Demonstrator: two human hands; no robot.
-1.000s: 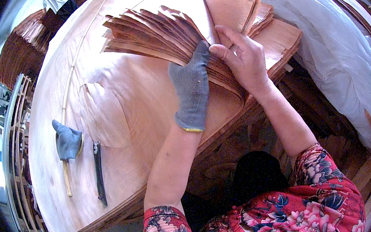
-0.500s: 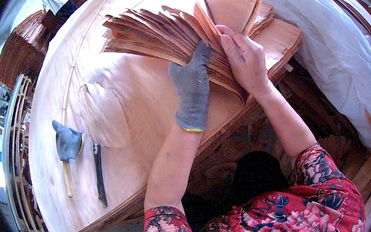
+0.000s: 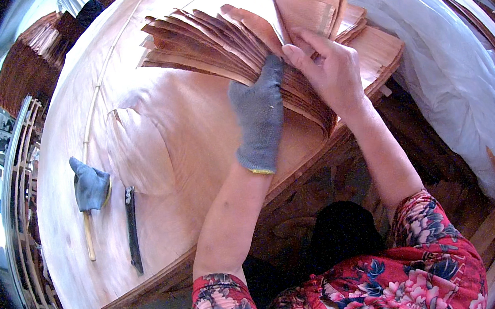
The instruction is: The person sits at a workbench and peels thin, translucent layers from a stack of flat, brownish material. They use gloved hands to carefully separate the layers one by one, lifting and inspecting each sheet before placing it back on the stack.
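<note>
Lying near left are a grey glove (image 3: 92,184) and black strip (image 3: 133,233); then a fanned veneer bundle (image 3: 203,42), far middle, clamped by the gloved left hand (image 3: 259,116); the bare right hand (image 3: 335,72) curls beside it, pinch unclear.

Free board (image 3: 189,205) left; plastic sheeting (image 3: 456,92) hems right.

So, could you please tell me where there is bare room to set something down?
The pale sheet looks bare between the dark strip and the left forearm, and, narrowly, left of the spare glove. It is crowded farther up and right: the gloved left hand grips fanned sheets, with the right hand close beside.
</note>
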